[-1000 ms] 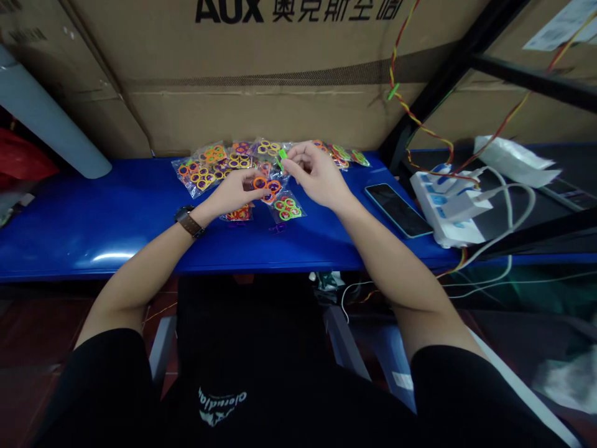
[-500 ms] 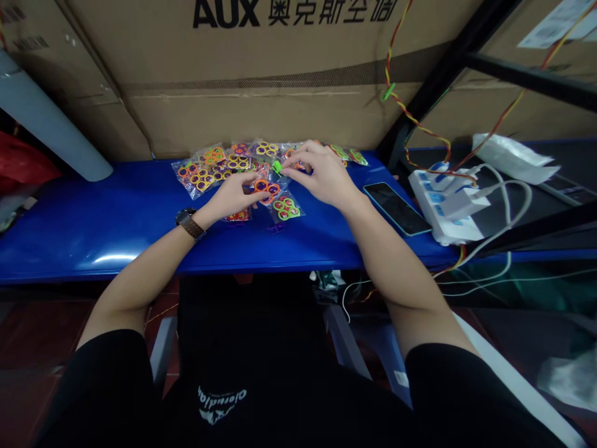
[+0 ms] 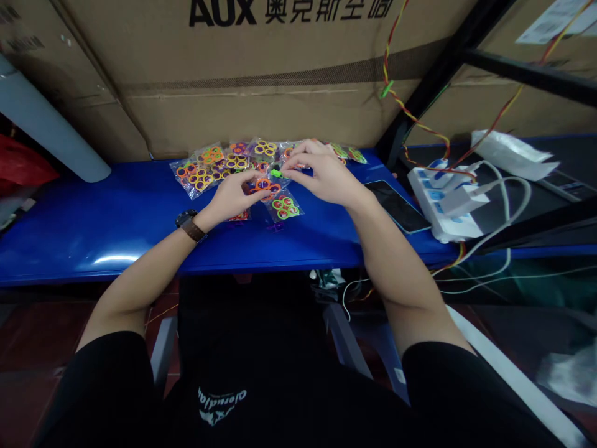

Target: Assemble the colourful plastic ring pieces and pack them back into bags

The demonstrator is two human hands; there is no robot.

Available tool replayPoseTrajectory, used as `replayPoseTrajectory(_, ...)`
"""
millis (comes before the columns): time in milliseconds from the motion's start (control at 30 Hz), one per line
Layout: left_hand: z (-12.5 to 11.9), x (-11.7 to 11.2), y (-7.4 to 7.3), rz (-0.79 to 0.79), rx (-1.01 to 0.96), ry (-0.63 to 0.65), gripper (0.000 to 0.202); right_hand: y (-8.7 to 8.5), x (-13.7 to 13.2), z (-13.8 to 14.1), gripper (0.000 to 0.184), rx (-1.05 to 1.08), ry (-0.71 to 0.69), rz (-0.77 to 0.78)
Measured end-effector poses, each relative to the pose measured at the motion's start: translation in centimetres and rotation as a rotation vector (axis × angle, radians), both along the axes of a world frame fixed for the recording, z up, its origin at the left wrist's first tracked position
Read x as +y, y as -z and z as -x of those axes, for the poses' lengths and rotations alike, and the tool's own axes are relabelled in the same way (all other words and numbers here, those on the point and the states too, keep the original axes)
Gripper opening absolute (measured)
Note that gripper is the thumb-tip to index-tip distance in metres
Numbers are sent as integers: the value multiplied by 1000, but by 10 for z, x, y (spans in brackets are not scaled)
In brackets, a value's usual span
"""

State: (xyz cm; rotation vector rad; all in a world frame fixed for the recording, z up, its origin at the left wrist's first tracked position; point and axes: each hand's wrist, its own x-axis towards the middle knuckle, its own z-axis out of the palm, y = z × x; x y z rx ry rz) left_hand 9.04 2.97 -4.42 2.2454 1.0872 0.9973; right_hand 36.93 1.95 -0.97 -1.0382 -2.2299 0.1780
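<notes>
Currently both hands work over blue desk (image 3: 93, 246), left of phone (image 3: 396, 205). Right hand (image 3: 324, 175) has fingertips pressed together at small green plastic piece (image 3: 276, 173). Left hand (image 3: 231, 199) pinches close beside it, over ring packet (image 3: 263, 185). Cannot tell which hand actually holds piece. Further packets of coloured rings (image 3: 200, 175) lie around hands, all left of phone. Risk: hard pull could tear thin packet and scatter rings. Loose pinch could drop green piece among packets. Careless right-forearm swing could knock phone.
</notes>
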Motion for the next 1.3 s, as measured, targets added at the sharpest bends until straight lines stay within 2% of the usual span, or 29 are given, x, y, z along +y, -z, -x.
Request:
replayPoseTrajectory(133,1,-3,-3,-42,69,-15,38,-1,-1,0,22,15,5,2)
replayPoseTrajectory(267,3,0,1,-83,47,-12,32,0,0,2,23,58,18,6)
replayPoseTrajectory(533,3,4,6,-81,3,-43,35,9,-5,12,33,127,50,-30)
replayPoseTrajectory(700,2,3,5,-109,3,-58,32,17,-6,18,30,123,78,19)
replayPoseTrajectory(900,5,5,7,-158,48,-85,33,18,-7,24,27,117,82,99)
replayPoseTrajectory(1133,4,1,5,-149,72,-125,33,24,-6,29,31,130,55,100)
replayPoseTrajectory(1300,3,0,3,-139,36,-124,29,23,-7,28,30,147,45,98)
